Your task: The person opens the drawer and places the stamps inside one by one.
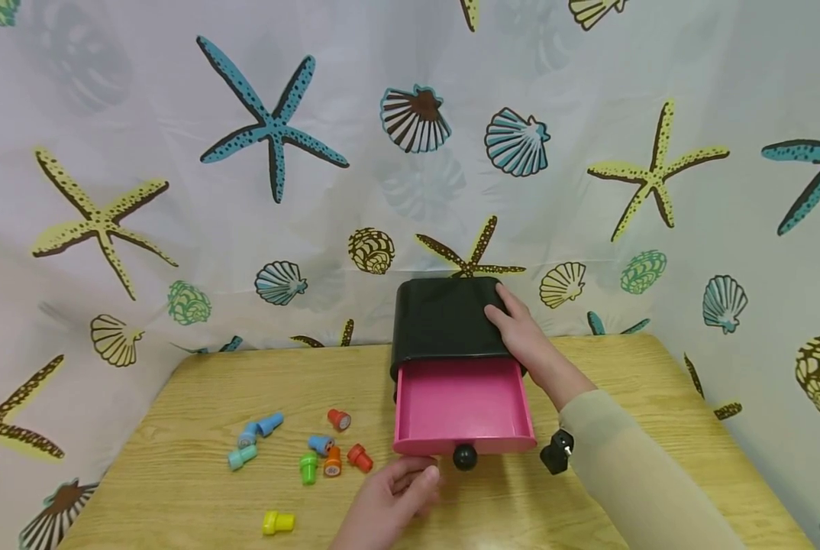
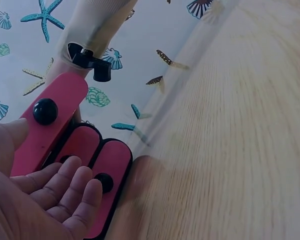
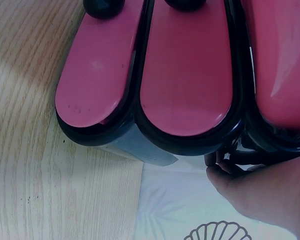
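Observation:
A small black chest of drawers (image 1: 451, 317) stands at the back of the table with its pink top drawer (image 1: 463, 393) pulled out; the drawer's inside looks bare. My right hand (image 1: 523, 332) holds the chest at its right side, the thumb over the top edge and other fingers partly hidden against the side. Below the drawer's left front corner is my left hand (image 1: 392, 500), its fingers loosely bent and holding nothing. In the left wrist view, the thumb lies near the pink front with its round black knob (image 2: 45, 111). Two lower drawers (image 3: 187, 70) are pushed in.
Several small stampers lie left of the chest: blue (image 1: 269, 424), teal (image 1: 242, 457), green (image 1: 308, 467), orange (image 1: 333, 461), red (image 1: 359, 457) and yellow (image 1: 277, 522). Behind the wooden table (image 1: 211, 382) hangs a cloth (image 1: 355, 198) printed with starfish and shells.

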Action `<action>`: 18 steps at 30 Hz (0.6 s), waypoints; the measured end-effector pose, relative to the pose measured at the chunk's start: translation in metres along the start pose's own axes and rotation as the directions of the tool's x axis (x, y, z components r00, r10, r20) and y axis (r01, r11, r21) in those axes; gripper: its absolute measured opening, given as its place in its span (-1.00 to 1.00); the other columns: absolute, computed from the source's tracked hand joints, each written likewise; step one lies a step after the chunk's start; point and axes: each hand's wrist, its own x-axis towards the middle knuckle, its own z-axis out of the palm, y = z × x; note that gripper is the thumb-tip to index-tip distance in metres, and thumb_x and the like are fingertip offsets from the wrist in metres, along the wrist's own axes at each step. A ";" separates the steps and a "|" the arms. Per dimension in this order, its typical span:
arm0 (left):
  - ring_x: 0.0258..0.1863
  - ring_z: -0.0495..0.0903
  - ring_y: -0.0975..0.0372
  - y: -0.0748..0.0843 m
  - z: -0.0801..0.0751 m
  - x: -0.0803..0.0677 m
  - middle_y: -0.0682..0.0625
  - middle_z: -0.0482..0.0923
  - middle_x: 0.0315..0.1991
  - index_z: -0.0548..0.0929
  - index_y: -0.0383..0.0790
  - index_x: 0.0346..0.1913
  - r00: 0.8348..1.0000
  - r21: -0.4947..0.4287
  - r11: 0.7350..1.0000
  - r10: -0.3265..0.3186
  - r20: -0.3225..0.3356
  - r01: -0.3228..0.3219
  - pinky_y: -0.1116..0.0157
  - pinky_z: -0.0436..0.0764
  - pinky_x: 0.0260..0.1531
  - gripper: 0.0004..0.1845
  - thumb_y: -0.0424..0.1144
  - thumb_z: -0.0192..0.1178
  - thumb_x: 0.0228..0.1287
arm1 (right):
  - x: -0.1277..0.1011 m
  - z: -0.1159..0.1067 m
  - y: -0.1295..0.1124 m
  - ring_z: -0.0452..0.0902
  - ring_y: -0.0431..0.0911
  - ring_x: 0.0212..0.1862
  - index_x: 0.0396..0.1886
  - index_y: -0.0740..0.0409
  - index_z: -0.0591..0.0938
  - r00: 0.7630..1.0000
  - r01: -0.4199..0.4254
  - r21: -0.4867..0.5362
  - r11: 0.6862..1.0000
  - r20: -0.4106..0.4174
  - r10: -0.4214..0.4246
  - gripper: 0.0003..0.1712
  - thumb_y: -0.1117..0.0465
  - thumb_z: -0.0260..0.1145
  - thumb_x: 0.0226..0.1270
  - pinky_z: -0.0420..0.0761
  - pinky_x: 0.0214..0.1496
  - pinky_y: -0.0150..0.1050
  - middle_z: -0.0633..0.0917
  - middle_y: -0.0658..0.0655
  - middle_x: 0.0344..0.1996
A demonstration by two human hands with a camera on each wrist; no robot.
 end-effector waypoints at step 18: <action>0.12 0.72 0.06 -0.012 -0.043 -0.012 -0.11 0.74 0.21 0.61 -0.38 0.45 0.992 0.274 0.962 0.024 -0.126 0.011 -0.02 0.76 0.13 -0.17 0.31 0.34 0.53 | 0.002 0.000 0.002 -0.39 0.17 0.80 0.88 -0.15 -0.12 1.000 0.005 0.001 1.000 -0.010 -0.005 -0.17 -0.11 -0.02 0.86 -0.12 0.75 0.27 -0.20 0.17 0.82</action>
